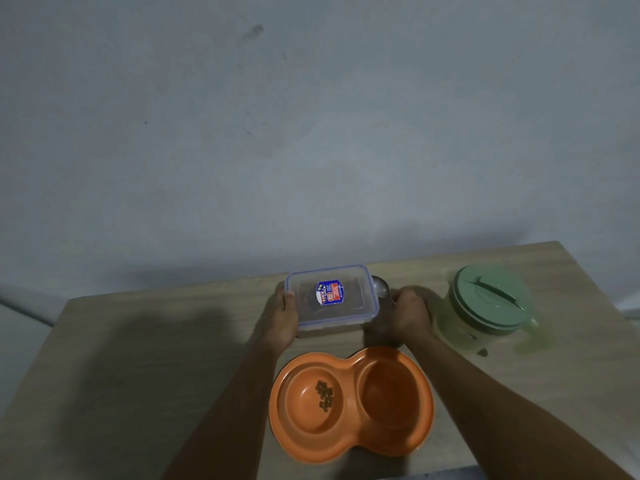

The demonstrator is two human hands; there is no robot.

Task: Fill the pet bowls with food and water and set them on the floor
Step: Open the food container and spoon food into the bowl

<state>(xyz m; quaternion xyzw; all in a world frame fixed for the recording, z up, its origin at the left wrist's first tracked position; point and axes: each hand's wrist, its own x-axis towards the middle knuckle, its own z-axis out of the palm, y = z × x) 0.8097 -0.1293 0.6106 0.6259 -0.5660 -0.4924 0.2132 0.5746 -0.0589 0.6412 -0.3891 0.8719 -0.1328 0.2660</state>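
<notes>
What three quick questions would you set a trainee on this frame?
1. True or false: the kibble lies in the right compartment of the orange double bowl.
2. What does the left hand grip? A: the clear container. B: the orange double bowl. C: nothing.
3. What colour is the lid of the jug on the right?

Key: 1 false, it lies in the left compartment. 2 A. 3 green.
</notes>
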